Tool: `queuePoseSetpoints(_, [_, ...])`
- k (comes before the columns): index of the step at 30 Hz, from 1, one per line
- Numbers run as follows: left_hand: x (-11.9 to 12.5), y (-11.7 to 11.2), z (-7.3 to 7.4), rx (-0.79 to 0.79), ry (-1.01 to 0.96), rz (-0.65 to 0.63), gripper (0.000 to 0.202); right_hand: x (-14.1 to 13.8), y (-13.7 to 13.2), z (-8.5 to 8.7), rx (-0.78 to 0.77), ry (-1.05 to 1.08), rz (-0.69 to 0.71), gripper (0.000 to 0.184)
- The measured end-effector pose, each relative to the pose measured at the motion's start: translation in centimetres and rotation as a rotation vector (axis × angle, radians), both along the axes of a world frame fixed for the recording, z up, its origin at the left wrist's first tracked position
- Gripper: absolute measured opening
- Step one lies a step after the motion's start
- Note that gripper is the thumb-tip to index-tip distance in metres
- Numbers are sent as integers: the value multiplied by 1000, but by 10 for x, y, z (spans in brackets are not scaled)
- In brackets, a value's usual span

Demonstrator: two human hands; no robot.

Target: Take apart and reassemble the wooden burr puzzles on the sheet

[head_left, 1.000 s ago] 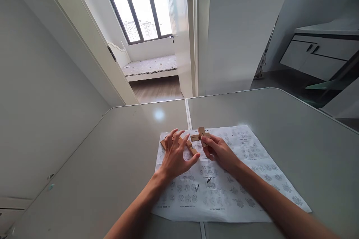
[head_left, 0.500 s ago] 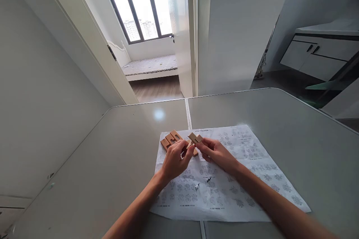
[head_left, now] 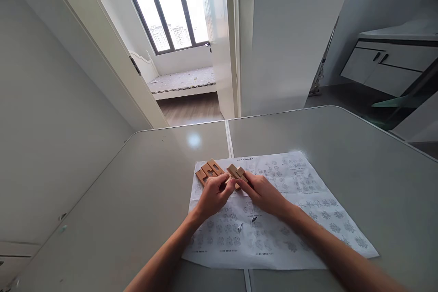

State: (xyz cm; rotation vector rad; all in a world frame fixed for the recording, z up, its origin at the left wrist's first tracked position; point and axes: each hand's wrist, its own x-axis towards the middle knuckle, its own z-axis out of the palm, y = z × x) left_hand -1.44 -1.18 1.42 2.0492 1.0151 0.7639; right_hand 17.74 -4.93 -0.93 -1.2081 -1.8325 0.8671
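Several notched wooden puzzle pieces sit on a white printed instruction sheet point(head_left: 301, 219) on a grey table point(head_left: 137, 200). My left hand point(head_left: 212, 195) and my right hand point(head_left: 262, 192) meet over the sheet, both with fingers closed on a small joined cluster of wooden pieces point(head_left: 236, 173) held between them. A separate group of wooden pieces point(head_left: 207, 171) lies flat on the sheet just left of my left hand.
The table has a seam point(head_left: 228, 139) down its middle and rounded far corners. Beyond it an open doorway point(head_left: 185, 77) leads to a room with a window. A wall stands at left, and cabinets point(head_left: 386, 61) at far right.
My left hand went from spread open over the loose pieces to closed on the held cluster. My right hand moved left and down with the cluster, and both hands drew together.
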Motion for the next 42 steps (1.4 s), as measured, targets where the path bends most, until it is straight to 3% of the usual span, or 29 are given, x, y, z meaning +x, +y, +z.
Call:
queuePoseSetpoints(4, [0, 0, 0, -8, 13, -38, 42, 1, 1, -3, 38, -73, -11, 37])
queuePoseSetpoints(7, [-1, 1, 1, -9, 25, -67, 41, -1, 0, -2, 3, 14, 23, 43])
queuePoseSetpoints(10, [-2, 3, 2, -26, 39, -97, 41, -2, -2, 4, -157, 198, 113, 56])
queuePoseSetpoints(15, [-3, 6, -2, 36, 56, -113, 41, 4, -5, 22, -607, 714, 429, 59])
queuePoseSetpoints(18, [-2, 7, -4, 187, 75, 27, 41, 9, -4, 28, -599, 836, 357, 56])
queuePoseSetpoints(21, [-3, 7, -4, 452, 125, 222, 42, 10, 0, 25, -389, 661, 31, 56])
queuePoseSetpoints(24, [-4, 9, -3, 651, 225, 310, 42, 7, 4, 16, -130, 188, -313, 53])
queuePoseSetpoints(26, [-6, 11, -3, 724, 291, 335, 42, 5, 5, 10, -37, -117, -390, 48])
queuePoseSetpoints(29, [-7, 13, -5, 778, 360, 356, 41, 3, 3, 4, 16, -397, -402, 41])
queuePoseSetpoints(32, [-9, 14, -8, 775, 402, 356, 41, 1, 0, 1, 48, -532, -379, 39])
queuePoseSetpoints(42, [-8, 10, -7, 765, 360, 266, 48, -5, -3, -2, 89, -449, -252, 40])
